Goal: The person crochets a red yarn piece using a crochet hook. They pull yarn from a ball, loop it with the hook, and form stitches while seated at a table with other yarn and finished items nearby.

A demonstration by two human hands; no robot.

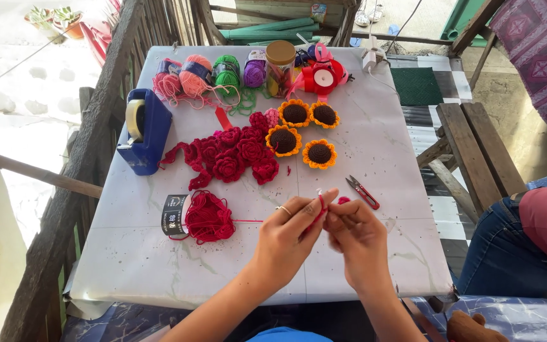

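My left hand (289,237) and my right hand (357,234) meet above the table's near edge, both pinching a small piece of red crochet work (321,206). A strand of red yarn runs from my left hand to a red yarn skein (209,217) with a black paper band, lying to the left. A ring sits on a left finger. Small red-handled snips (363,191) lie just beyond my right hand.
A pile of red crocheted roses (232,156) and several crocheted sunflowers (301,136) lie mid-table. Yarn balls (210,73), a lidded jar (280,66) and red ribbon spool (323,78) line the far edge. A blue tape dispenser (145,130) stands left. Another person's leg (508,253) is right.
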